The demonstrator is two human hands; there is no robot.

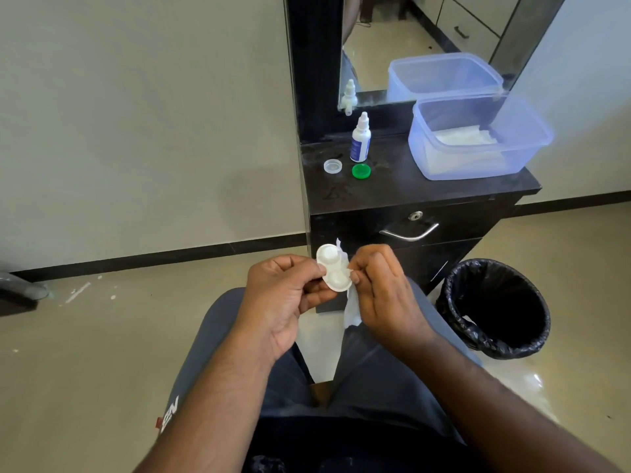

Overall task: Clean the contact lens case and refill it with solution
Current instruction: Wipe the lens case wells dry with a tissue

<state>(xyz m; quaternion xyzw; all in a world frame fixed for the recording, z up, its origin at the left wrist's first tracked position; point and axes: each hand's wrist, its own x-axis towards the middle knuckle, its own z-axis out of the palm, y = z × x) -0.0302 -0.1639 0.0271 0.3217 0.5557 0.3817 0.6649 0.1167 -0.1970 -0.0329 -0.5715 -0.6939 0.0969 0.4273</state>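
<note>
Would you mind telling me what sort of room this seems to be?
Probably a bedroom or dressing area at home: a dark dressing table with a mirror and a drawer, a lined bin on the tiled floor, and drawers reflected in the mirror.

This looks like a room in a home, a bedroom or dressing corner, and the dark dressing unit (409,213) shows it best. A mirror (420,39) rises from the back of its worktop (426,187) and reflects pale drawer fronts with dark handles. Below the worktop sits a drawer with a lock and a curved metal handle (409,233). Plain cream walls (143,124) with a dark skirting board stand on either side of the unit, a glossy beige tiled floor (85,353) spreads around it, and a bin with a black liner (495,308) stands on the floor just beside its front corner.
</note>
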